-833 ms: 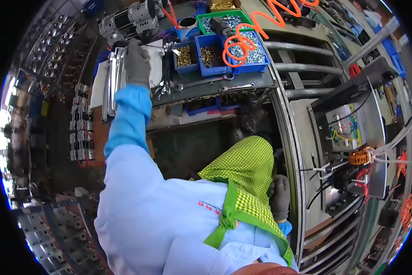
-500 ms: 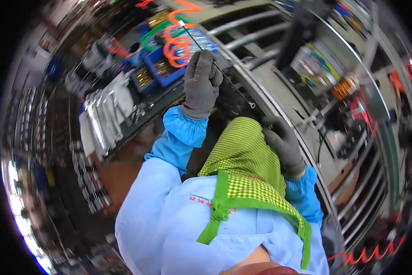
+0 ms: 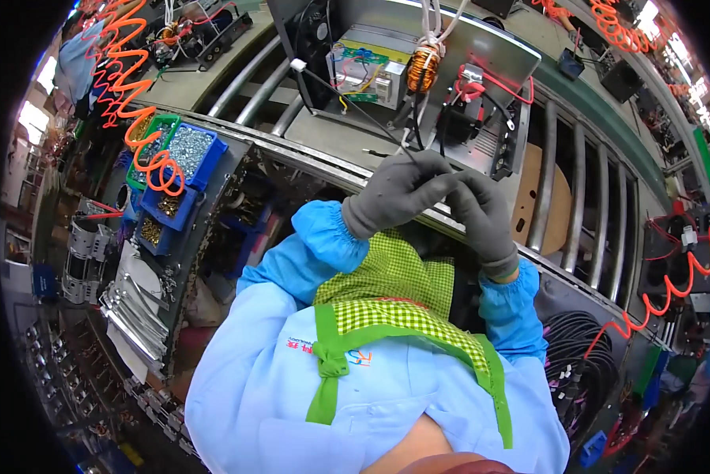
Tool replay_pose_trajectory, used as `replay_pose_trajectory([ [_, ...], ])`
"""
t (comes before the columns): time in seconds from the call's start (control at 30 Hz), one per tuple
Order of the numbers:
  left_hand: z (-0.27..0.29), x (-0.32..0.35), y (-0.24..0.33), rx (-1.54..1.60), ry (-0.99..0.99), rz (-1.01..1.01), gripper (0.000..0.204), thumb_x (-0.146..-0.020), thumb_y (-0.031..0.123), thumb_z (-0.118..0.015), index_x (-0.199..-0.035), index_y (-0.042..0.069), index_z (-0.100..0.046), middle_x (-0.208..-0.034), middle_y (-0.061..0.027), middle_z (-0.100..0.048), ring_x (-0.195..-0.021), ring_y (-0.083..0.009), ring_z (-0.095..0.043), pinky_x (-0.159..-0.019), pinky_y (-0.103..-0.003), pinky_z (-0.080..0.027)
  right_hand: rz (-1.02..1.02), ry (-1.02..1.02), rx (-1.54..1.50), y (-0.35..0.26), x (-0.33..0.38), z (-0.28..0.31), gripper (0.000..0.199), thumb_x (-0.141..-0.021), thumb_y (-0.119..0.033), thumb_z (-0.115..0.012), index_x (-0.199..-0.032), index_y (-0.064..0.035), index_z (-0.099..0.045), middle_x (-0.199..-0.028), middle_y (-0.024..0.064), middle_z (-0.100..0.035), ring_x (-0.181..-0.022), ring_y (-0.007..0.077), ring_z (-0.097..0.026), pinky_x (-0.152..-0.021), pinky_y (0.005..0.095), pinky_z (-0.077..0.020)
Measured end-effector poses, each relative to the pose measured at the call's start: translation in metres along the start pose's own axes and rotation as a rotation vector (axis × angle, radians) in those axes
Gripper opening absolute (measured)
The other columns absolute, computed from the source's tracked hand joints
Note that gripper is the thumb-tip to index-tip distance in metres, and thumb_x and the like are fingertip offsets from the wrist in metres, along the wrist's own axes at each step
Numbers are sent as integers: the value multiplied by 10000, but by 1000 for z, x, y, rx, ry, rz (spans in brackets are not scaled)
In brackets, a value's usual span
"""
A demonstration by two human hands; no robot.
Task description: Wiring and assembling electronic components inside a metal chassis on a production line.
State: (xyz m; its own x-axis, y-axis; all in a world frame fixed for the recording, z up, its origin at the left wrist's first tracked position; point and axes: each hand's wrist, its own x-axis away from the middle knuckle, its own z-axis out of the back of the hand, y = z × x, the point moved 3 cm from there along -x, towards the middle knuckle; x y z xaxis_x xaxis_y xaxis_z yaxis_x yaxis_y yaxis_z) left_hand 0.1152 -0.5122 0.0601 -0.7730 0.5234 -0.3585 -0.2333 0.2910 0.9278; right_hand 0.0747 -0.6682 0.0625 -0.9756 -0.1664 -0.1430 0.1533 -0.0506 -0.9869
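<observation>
A thin black wire (image 3: 355,107) runs taut from a white connector (image 3: 297,65) down to gloved fingertips.

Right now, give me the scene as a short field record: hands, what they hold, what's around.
left hand: grey-gloved left hand, fingers pinched against the right hand's
right hand: grey-gloved right hand, fingertips meeting the left's
held item: thin black wire running up from the pinch to a white connector
ahead: open metal chassis with a copper coil and red wires, on a roller conveyor
left side: blue bin of screws, orange coiled hose
clothing: light blue sleeves, green checked apron
</observation>
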Motion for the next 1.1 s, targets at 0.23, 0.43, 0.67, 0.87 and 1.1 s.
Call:
replay_pose_trajectory([
  [0.23, -26, -48, -24, -22, 178, 32, 224, -934, 259, -611, -943, 36, -598, -697, 51, -517, -625, -29, -429, -532, -212, -349, 26, 263, -68, -13, 15, 44, 301, -958, -163, -501, -1226, -30, -532, -889, 28, -584, -744, 85, -525, -638, 223, -442],
  [0.43, -51, -52, -26, 74, 180, 8, 246, -930, 276, -617, -919, 31, -612, -733, 35, -563, -671, -28, -479, -569, -205, -388, -18, 129, -307, -8, 12, 47, 448, -967, -215, -484, -1374, -60, -382, -833, 34, -552, -692, 86, -486, -592, 223, -402],
  [0.67, -62, -52, -53, 72, 99, 1, 200, -939, 216, -596, -984, 22, -616, -798, 3, -607, -735, -53, -525, -637, -223, -442, -7, 215, -205, 17, 11, 62, 390, -953, -244, -554, -1281, -53, -466, -821, 18, -561, -682, 76, -495, -584, 214, -407],
  [0.87, -64, -88, -72, 49, 202, -84, 236, -957, 260, -562, -977, 32, -616, -700, 70, -485, -614, -5, -402, -514, -193, -321, 232, 414, 273, 16, -15, 88, 182, -920, -134, -592, -1064, -24, -580, -814, 43, -603, -706, 94, -558, -607, 246, -454],
  [1.1, -55, -119, -80, -24, 393, -27, 236, -950, 262, -573, -977, 31, -612, -709, 77, -495, -582, -6, -386, -506, -190, -324, 485, 522, 650, -2, -46, 99, 134, -888, -93, -604, -1001, -21, -609, -862, 120, -632, -749, 230, -618, -665, 322, -485],
])
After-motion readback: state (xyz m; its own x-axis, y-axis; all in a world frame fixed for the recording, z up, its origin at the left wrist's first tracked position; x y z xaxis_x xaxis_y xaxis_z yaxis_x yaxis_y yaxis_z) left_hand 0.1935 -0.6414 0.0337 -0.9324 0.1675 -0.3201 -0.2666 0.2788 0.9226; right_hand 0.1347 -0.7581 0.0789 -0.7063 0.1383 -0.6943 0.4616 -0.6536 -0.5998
